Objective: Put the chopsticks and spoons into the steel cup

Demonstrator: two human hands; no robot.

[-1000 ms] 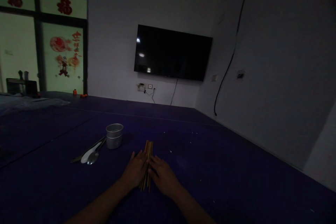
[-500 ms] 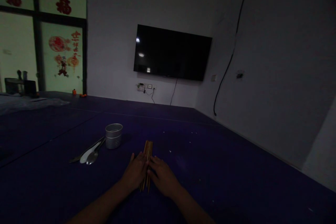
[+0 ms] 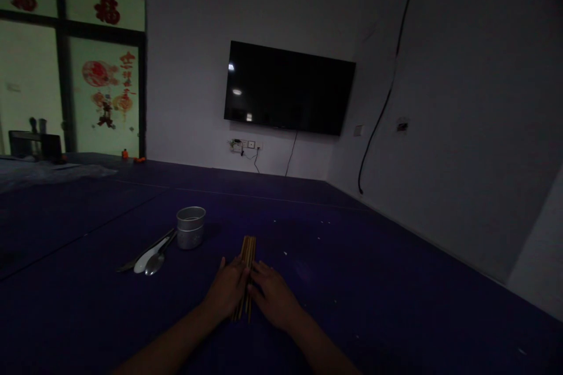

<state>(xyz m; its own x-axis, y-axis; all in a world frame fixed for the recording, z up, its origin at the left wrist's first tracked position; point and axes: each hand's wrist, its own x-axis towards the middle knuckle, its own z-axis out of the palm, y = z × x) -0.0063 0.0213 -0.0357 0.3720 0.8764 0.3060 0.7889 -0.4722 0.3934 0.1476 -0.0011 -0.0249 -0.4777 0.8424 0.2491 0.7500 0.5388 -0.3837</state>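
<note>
Several wooden chopsticks [image 3: 249, 246] lie side by side as a bundle on the dark blue tabletop, pointing away from me. From the left side, my left hand [image 3: 227, 288] presses its fingers on the bundle. My right hand [image 3: 273, 296] closes in from the opposite side, its fingertips against the sticks. Between them, the two hands cover the middle of the bundle; both its ends show. Left of the hands stands a silver metal cup [image 3: 190, 231]. Beside the cup lie a white spoon [image 3: 148, 256], a metal spoon [image 3: 155, 263] and a thin dark utensil [image 3: 132, 263], perhaps a fork.
The blue tabletop [image 3: 373, 281] reaches to the walls, with small white specks on it. At the far left lie clear plastic sheeting [image 3: 53, 174] and a dark box [image 3: 35, 145]. Small orange objects [image 3: 125, 154] sit at the back. A television [image 3: 290, 88] hangs on the wall.
The hands stay in nearly the same place around the chopsticks. At the near end the sticks look slightly more spread. The cup and spoons have not moved.
</note>
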